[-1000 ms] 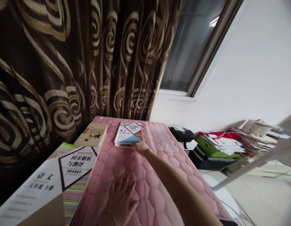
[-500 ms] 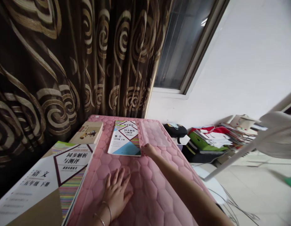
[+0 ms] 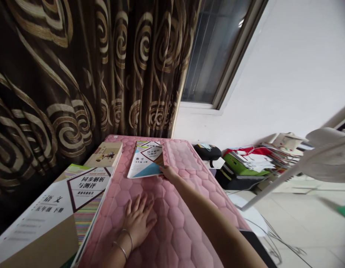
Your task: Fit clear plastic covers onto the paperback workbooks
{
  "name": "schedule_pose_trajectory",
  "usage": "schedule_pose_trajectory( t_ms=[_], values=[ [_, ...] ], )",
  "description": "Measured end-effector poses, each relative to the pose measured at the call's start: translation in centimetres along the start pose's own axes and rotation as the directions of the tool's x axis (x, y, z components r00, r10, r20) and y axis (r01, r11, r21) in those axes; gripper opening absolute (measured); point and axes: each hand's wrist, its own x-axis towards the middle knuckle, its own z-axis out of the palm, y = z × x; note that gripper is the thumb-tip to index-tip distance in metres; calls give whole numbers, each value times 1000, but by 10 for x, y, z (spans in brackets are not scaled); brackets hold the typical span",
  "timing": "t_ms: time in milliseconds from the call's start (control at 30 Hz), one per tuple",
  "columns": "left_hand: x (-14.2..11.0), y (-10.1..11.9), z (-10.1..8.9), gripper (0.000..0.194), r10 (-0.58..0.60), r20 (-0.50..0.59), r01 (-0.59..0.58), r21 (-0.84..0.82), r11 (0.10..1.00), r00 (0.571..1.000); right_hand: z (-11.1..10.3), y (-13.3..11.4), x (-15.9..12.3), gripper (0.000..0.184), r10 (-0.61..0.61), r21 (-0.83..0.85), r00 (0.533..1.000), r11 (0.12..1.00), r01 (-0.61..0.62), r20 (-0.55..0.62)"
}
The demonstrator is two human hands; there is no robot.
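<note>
A workbook (image 3: 143, 165) with a white and blue cover lies towards the far end of the pink quilted surface (image 3: 175, 223). My right hand (image 3: 168, 173) pinches its near right corner, which bends up slightly. Under it, another book of similar cover (image 3: 150, 143) peeks out at the far edge. My left hand (image 3: 139, 219), with bangles at the wrist, rests flat on the pink surface, fingers spread, holding nothing. Left of it lies a larger-looking workbook (image 3: 57, 216) with a white and tan cover, and beyond that a beige illustrated book (image 3: 105, 154).
A patterned dark curtain (image 3: 119, 74) hangs along the left and far side. To the right stand a white fan (image 3: 326, 160), a black case (image 3: 207, 152) and a pile of papers (image 3: 250, 160). Cables (image 3: 284, 238) run across the tiled floor.
My right hand has moved a little left onto the workbook's corner and taken hold of it; the corner now lifts and bends. My left hand stays almost in place.
</note>
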Motion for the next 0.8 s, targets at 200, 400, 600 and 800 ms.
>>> schedule_pose_trajectory(
  t_ms=[200, 400, 600, 800],
  values=[
    [-2, 3, -2, 57, 0, -38, 2, 43, 999, 999, -46, 22, -66, 19, -205, 99, 978, 973, 207, -25],
    [-3, 8, -6, 51, -8, -15, 9, 61, 998, 1000, -103, 101, -165, 47, -221, 208, 973, 951, 230, -63],
    [-3, 11, -12, 55, -22, -4, 22, 57, 998, 1000, -119, 173, -217, 51, -31, 125, 990, 991, 48, -139],
    [-2, 11, -10, 58, -38, 8, 37, 70, 997, 999, -125, 198, -210, 47, -2, -89, 999, 996, -2, -52]
  ],
)
